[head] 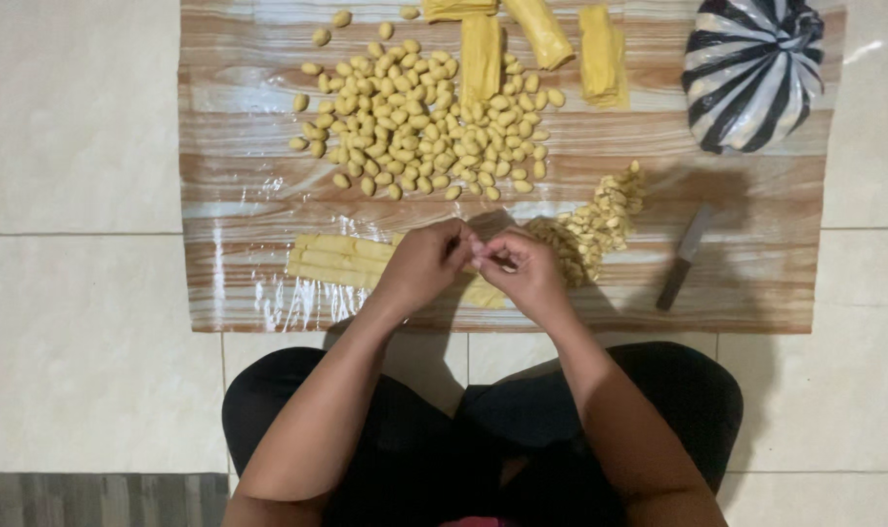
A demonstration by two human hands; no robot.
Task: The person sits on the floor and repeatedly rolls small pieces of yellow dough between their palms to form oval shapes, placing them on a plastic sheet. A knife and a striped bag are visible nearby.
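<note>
Nearest, black-clad knees on the tiled floor (82, 322). Just beyond, left hand (422, 265) and right hand (527, 271) meeting, fingers (483, 256) pinched narrow on a small dough piece (473, 262), barely visible, above the wood-patterned mat (756, 283). Beside: dough strips (336, 259), cut bits (592, 226), knife (685, 256). Farther: shaped pieces (419, 117), dough slabs (536, 34), striped bag (751, 70).
</note>
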